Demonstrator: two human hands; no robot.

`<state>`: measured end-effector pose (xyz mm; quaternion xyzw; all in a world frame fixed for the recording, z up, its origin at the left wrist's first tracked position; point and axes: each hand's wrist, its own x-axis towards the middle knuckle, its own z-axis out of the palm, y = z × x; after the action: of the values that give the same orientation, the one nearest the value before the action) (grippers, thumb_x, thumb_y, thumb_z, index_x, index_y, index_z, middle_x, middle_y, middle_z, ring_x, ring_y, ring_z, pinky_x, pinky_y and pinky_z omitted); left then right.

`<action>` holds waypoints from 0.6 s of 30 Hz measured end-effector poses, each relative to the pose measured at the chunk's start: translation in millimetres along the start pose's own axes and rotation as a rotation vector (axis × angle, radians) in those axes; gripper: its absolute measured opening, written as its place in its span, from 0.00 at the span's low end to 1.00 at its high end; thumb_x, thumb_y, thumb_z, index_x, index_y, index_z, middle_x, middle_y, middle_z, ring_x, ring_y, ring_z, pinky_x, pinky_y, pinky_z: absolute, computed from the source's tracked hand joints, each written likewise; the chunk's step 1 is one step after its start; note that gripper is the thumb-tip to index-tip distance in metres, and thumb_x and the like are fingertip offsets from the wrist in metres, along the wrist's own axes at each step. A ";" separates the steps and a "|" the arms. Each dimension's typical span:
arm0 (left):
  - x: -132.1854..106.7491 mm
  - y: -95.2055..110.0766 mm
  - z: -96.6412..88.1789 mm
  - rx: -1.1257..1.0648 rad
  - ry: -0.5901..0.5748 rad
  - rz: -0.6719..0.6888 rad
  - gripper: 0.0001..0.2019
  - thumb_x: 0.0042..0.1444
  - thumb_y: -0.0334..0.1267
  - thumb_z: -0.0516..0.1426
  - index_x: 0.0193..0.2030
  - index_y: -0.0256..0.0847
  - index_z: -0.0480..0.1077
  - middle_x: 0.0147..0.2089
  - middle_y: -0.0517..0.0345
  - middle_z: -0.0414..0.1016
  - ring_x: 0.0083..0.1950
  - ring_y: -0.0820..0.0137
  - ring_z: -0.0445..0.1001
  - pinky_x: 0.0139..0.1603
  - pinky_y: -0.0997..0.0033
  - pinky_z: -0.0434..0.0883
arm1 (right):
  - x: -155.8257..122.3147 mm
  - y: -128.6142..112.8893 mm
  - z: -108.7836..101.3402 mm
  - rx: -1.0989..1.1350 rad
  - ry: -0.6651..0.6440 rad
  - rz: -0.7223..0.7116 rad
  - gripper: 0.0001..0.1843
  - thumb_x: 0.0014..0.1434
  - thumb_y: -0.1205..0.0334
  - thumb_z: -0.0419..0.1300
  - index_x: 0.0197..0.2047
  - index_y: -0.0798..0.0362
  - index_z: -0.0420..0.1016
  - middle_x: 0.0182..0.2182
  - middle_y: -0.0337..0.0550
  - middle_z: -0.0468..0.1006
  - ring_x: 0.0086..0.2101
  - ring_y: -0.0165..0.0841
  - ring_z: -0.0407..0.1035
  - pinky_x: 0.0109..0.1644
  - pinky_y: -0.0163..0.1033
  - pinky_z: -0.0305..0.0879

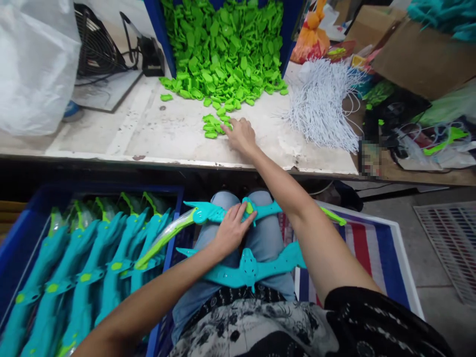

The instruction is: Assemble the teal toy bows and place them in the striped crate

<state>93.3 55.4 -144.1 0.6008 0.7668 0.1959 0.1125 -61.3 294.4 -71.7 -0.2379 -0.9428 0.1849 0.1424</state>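
Observation:
Two teal toy bows lie across my lap. My left hand [232,229] rests flat on the upper teal bow [208,213], fingers stretched over its middle near a green insert. The lower teal bow [250,267] lies closer to my waist. My right hand [241,135] reaches out onto the white worktable [167,134], fingers curled down onto a small cluster of green plastic pieces [213,126]. What the fingers hold, if anything, is hidden. A big heap of the same green pieces [223,44] spills from a blue bin behind.
A blue crate [22,233] at my left holds several finished teal bows [85,267]. A bundle of white strings [322,104] lies right of the green heap. A fan [98,44] and a white plastic bag [35,64] stand at the far left. Cardboard boxes and clutter fill the right.

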 end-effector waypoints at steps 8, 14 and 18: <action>-64.1 40.3 -4.2 -0.306 -0.583 -0.295 0.32 0.62 0.55 0.45 0.66 0.35 0.55 0.44 0.38 0.77 0.45 0.49 0.76 0.42 0.53 0.70 | 15.7 3.2 19.5 -0.013 0.017 0.031 0.14 0.61 0.57 0.55 0.43 0.58 0.73 0.44 0.56 0.73 0.49 0.45 0.64 0.56 0.56 0.59; -51.0 41.6 -6.0 -0.380 -0.607 -0.362 0.30 0.59 0.51 0.49 0.64 0.37 0.57 0.46 0.41 0.77 0.49 0.49 0.75 0.44 0.57 0.69 | 10.2 7.9 -4.4 0.104 -0.043 0.068 0.12 0.56 0.65 0.56 0.42 0.59 0.74 0.38 0.46 0.76 0.41 0.37 0.69 0.50 0.45 0.65; -40.7 40.2 -13.6 -0.390 -0.548 -0.427 0.30 0.60 0.52 0.47 0.65 0.38 0.55 0.48 0.40 0.76 0.50 0.49 0.74 0.45 0.58 0.68 | -1.1 32.9 -35.8 0.243 -0.165 -0.015 0.12 0.55 0.66 0.54 0.39 0.60 0.76 0.30 0.42 0.76 0.32 0.31 0.70 0.43 0.39 0.67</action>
<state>133.4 21.9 -116.9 0.4254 0.7643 0.1425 0.4632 -34.5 330.9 -53.7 -0.1958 -0.9238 0.3155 0.0934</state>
